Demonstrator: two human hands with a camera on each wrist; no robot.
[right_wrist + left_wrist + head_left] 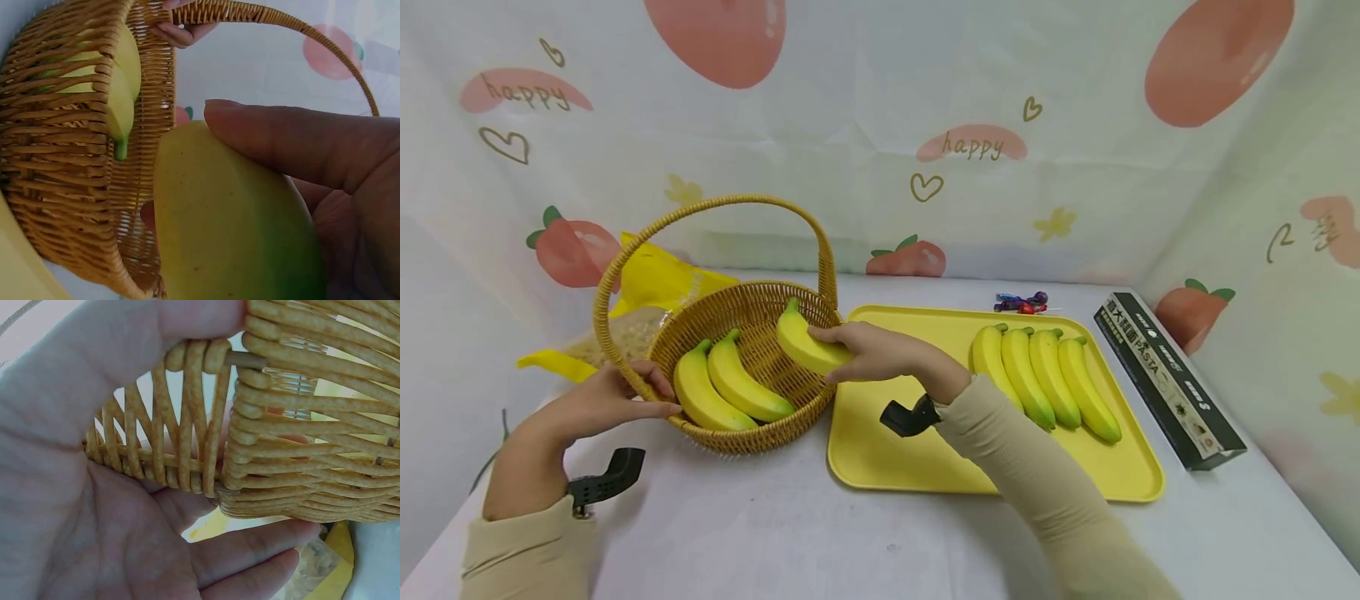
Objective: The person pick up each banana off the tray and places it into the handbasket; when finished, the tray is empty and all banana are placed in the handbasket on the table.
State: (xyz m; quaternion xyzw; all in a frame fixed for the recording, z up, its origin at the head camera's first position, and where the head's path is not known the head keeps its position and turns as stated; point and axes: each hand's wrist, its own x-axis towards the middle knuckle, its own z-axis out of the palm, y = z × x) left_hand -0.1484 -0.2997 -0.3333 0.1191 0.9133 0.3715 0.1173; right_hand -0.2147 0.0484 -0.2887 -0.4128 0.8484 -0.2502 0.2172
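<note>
My right hand (880, 350) grips a yellow banana (805, 340) over the right side of a wicker basket (760, 437). In the right wrist view, thumb and fingers close around this banana (225, 219), whose lower end is greenish. Two more bananas (741, 385) lie side by side in the basket's left half. At the basket's left edge my left hand (610, 400) holds the foot of the arched handle (606, 283). The left wrist view shows the woven handle base (187, 419) between thumb and fingers.
Right of the basket lies a yellow tray (910, 450) with several bananas (1045, 379) in a row. A black pasta box (1168, 379) stands beside it. Wrapped lollipops (1022, 303) lie behind the tray, and a yellow bag (662, 279) sits behind the basket.
</note>
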